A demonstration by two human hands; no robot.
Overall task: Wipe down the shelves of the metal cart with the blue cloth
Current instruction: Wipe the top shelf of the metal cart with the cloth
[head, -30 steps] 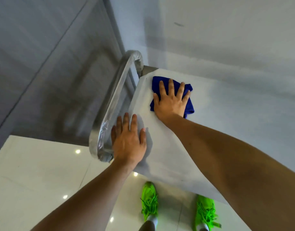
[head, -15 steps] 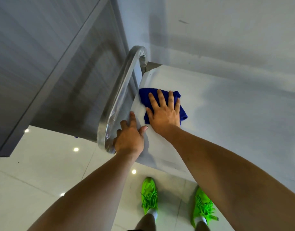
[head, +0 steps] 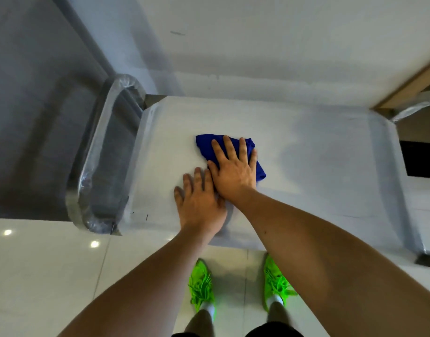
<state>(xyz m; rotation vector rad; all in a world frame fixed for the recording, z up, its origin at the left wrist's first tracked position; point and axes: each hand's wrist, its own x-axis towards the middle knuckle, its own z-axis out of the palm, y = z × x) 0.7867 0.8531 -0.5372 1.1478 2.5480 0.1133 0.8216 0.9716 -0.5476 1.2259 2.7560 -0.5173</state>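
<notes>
The metal cart's top shelf fills the middle of the head view, still wrapped in whitish film. A folded blue cloth lies on its left-centre part. My right hand presses flat on the cloth with fingers spread and straight. My left hand rests flat on the bare shelf just below and to the left, touching the right hand's edge. The lower shelves are hidden under the top one.
A curved metal handle wrapped in plastic runs along the cart's left end. A white wall stands behind the cart and a grey panel to the left. A wooden edge juts in at the upper right. My green shoes stand on glossy white tiles.
My right hand has slid the blue cloth from the shelf's far left corner towards its middle. My left hand has left the handle side and now lies flat beside the right hand.
</notes>
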